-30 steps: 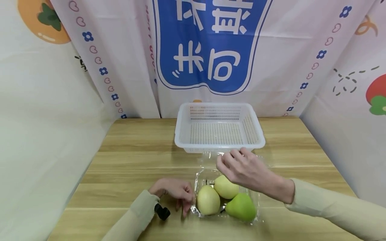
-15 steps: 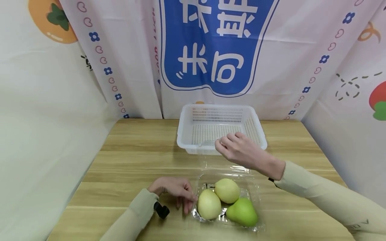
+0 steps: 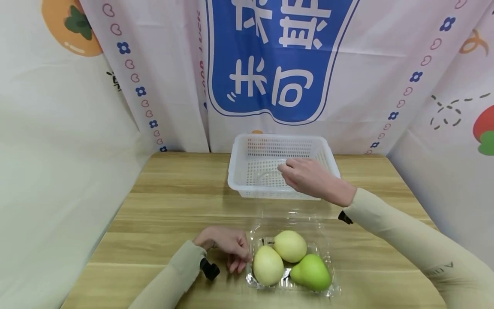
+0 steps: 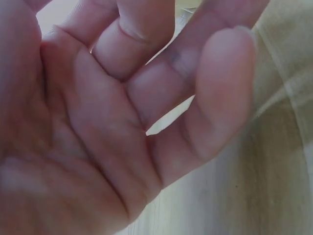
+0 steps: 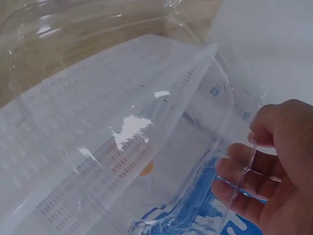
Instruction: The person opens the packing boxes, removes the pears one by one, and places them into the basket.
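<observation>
A clear plastic clamshell container (image 3: 286, 281) stands on the table. In its base lie a round pale yellow pear (image 3: 268, 266), a second pale yellow pear (image 3: 290, 246) and a green pear (image 3: 313, 273). My right hand (image 3: 306, 177) holds the raised lid by its edge, above the white basket's front. In the right wrist view, thumb and fingers pinch the rim of the transparent lid (image 5: 131, 131). My left hand (image 3: 228, 249) is at the container's left side, fingers bent downward. The left wrist view shows its fingers loosely bent; whether thumb and forefinger grip the rim is hidden.
Behind the container stands a white perforated plastic basket (image 3: 237, 189), close to the back curtain (image 3: 173, 86). Wood-grain tabletop (image 3: 166, 214) extends on both sides. Printed cloth walls border the table left and right.
My right hand has moved up and back, raising the container's lid upright toward the basket. The left hand stays at the container's left edge. The pears remain in the base.
</observation>
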`<control>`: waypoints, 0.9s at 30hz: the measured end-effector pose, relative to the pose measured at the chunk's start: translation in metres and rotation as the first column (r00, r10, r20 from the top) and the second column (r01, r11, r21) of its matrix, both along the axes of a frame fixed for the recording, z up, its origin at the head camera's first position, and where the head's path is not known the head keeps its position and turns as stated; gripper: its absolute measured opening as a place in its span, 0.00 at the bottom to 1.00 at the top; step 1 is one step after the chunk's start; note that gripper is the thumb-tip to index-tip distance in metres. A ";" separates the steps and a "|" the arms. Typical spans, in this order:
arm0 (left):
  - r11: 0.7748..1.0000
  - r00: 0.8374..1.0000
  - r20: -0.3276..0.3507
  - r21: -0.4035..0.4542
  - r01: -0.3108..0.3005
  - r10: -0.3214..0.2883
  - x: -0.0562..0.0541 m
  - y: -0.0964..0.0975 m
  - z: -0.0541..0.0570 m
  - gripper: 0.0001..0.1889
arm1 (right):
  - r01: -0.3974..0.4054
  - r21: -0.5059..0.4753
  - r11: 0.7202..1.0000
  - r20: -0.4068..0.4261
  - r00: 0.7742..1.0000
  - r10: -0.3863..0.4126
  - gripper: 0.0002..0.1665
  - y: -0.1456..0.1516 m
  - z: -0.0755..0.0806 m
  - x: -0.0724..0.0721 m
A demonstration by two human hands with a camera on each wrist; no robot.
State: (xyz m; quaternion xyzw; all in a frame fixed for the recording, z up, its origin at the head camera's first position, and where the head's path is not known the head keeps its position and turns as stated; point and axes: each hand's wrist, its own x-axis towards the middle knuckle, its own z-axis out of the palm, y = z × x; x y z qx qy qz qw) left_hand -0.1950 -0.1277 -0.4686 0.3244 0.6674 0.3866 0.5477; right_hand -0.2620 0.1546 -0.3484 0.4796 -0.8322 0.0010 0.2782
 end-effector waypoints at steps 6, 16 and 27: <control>1.000 0.999 0.034 -0.021 0.015 -0.014 -0.001 -0.002 0.000 0.21 | 0.075 0.031 0.997 0.100 0.992 -0.078 0.03 0.004 -0.006 -0.010; 0.999 1.000 0.024 0.052 -0.010 0.009 -0.008 -0.011 0.001 0.24 | 0.076 -0.003 0.997 0.080 0.994 -0.076 0.05 0.007 -0.005 -0.010; 0.989 0.993 -0.083 0.133 -0.068 0.080 -0.016 -0.011 0.016 0.25 | -0.025 -0.083 0.996 0.023 0.999 0.027 0.05 0.019 -0.003 -0.001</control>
